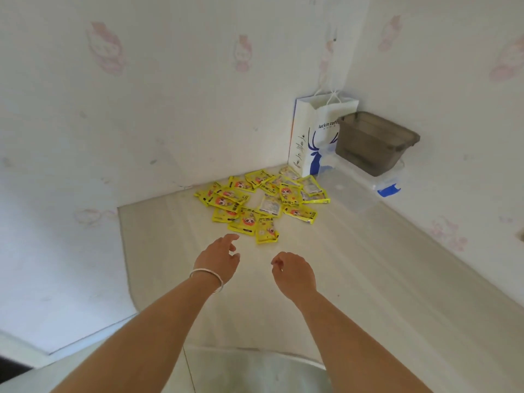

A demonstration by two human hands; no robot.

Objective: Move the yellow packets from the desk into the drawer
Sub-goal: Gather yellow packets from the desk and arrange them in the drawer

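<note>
Packets (pixel 262 204) overlap loosely on the table (pixel 354 265); both empty hands' relaxed fingers (pixel 231 239) risk scattering them when grabbing.

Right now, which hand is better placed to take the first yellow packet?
Left. The left hand has its fingers stretched toward the near edge of the yellow packets; the right hand sits farther back, fingers loosely curled.

arms: bare to above the elbow, no sleeves showing
left wrist: thin silver bangle (pixel 208 276)
</note>
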